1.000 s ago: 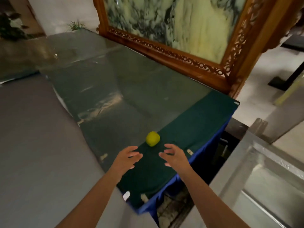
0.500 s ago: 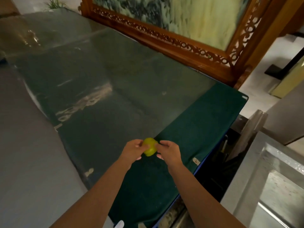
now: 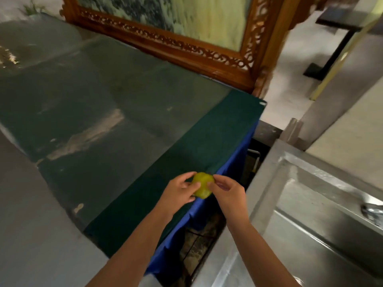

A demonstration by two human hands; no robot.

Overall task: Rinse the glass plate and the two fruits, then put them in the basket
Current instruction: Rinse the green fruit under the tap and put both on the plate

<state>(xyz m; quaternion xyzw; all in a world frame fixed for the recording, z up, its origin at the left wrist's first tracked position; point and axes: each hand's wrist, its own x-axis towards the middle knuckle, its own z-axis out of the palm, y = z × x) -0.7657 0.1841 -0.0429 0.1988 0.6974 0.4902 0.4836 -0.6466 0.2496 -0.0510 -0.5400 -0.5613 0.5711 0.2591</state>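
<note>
Both forearms are bare (no sleeves, rings or watch show), hands ungloved.

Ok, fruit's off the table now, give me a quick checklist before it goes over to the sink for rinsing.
1. Fruit held: ok. The yellow-green fruit sits between the fingertips of the left hand and the right hand.
2. Fruit off the green cloth: ok, it is over the table edge.
3. Sink reachable: ok, its steel basin lies just to the right.
4. Path across the gap: ok, nothing in the way.
5. Tap running: cannot tell, only its edge shows.
6. Glass plate, second fruit, basket: cannot tell, none in view.
</note>
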